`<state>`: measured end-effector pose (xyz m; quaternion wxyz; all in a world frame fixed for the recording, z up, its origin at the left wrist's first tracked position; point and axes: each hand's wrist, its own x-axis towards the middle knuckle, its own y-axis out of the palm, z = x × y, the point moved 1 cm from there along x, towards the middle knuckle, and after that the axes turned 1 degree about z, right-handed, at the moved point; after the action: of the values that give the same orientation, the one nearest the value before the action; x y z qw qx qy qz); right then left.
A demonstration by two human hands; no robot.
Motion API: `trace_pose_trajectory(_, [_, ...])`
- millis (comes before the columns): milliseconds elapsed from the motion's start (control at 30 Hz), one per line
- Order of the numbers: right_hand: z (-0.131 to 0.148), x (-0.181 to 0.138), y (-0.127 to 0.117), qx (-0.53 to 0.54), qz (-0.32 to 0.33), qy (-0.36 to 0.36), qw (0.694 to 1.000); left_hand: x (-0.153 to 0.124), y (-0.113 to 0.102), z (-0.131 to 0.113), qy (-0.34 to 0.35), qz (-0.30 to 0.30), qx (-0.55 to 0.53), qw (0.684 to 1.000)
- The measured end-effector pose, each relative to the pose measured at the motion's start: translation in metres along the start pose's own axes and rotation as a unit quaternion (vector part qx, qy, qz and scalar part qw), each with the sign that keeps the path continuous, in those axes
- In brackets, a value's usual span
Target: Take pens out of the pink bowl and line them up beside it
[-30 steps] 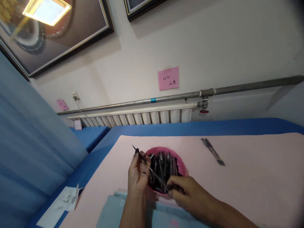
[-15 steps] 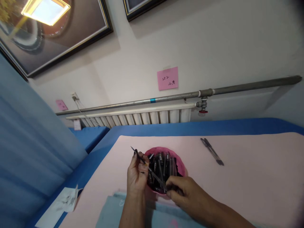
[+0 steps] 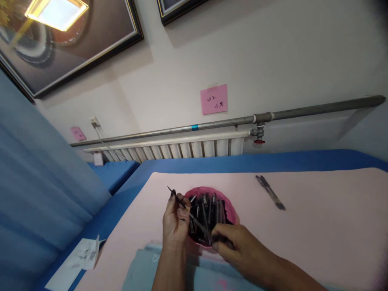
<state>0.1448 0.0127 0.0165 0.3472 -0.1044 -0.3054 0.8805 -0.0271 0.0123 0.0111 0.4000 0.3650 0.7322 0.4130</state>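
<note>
A slim pen (image 3: 197,222) with a bare pointed tip slants between my two hands, over the pink basket. My left hand (image 3: 176,220), palm turned up, pinches its dark front part near the tip; dark smudges mark the fingertips. Farther down, the fingers of my right hand (image 3: 235,244) are wrapped round the pen's lower end, where something dark shows in the grip; its shape is mostly hidden. Beneath the hands, the pink basket (image 3: 232,212) holds many dark and clear pen parts (image 3: 207,206).
Two pens (image 3: 270,192) lie side by side on the pink table cover (image 3: 321,218). A folded light-blue cloth (image 3: 142,268) is at the near edge, and white paper (image 3: 71,258) lies at left. Behind stand a radiator (image 3: 197,149) and a pipe (image 3: 163,132); a blue curtain (image 3: 39,182) hangs at left.
</note>
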Motion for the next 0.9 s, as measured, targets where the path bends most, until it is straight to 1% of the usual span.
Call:
trace_pose_trajectory(133, [0.0,-0.003,0.0,-0.053,-0.019,-0.022,0.998,-0.003,0.004,0.001,0.021,-0.012,0.004,1.0])
trace_pose_trajectory(200, [0.0,-0.003,0.0,-0.061,-0.022,-0.022,0.998,-0.004,0.005,0.003,0.038,-0.01,0.005,0.999])
trace_pose_trajectory(333, [-0.001,-0.001,-0.001,-0.015,-0.017,0.002,1.0,-0.006,0.006,0.007,0.058,0.001,0.026,0.998])
trace_pose_trajectory(467, [-0.003,0.002,-0.003,0.024,-0.023,0.028,0.999,-0.009,0.006,0.014,0.058,0.004,0.045,0.997])
trace_pose_trajectory(633, [-0.007,0.002,-0.003,0.04,-0.029,0.033,0.998,-0.011,0.006,0.018,0.05,0.005,0.078,0.996])
trace_pose_trajectory(733, [-0.009,0.002,-0.003,0.04,-0.028,0.035,0.998,-0.012,0.007,0.017,0.046,-0.014,0.081,0.996])
trace_pose_trajectory(900, [-0.008,0.002,-0.004,0.023,-0.029,0.014,0.999,-0.012,0.01,0.016,0.056,-0.028,0.074,0.995])
